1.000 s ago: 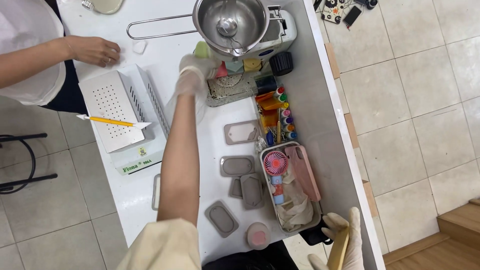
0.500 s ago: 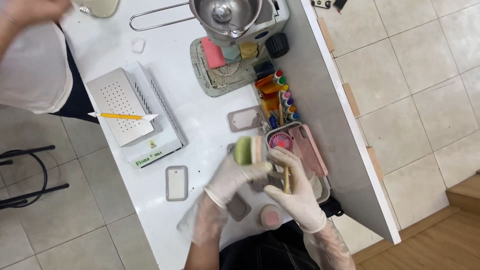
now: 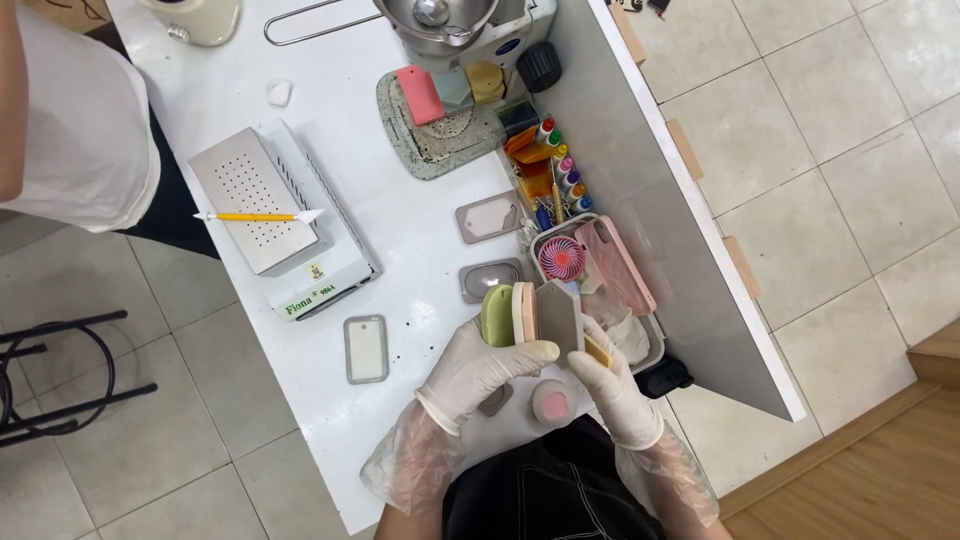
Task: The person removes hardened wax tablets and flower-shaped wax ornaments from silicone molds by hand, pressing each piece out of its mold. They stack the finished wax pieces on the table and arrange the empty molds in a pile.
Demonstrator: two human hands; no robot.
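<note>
The left hand [image 3: 478, 368] was closed around a stack of moulds [image 3: 530, 314], green, pink and grey, held above the near table [image 3: 330, 90] edge. The right hand [image 3: 610, 385] pinched a yellow stick [image 3: 597, 351] against the stack. The moulds looked light, soft and possibly slick under gloves; gripping across the flat faces seemed safest.

gloves [image 3: 470, 375]: white
held blocks [image 3: 498, 315]: green, cream, grey-brown
fan [image 3: 561, 259]: pink
table [image 3: 400, 225]: white
perforated box [image 3: 252, 200]: grey, dotted with holes
</note>
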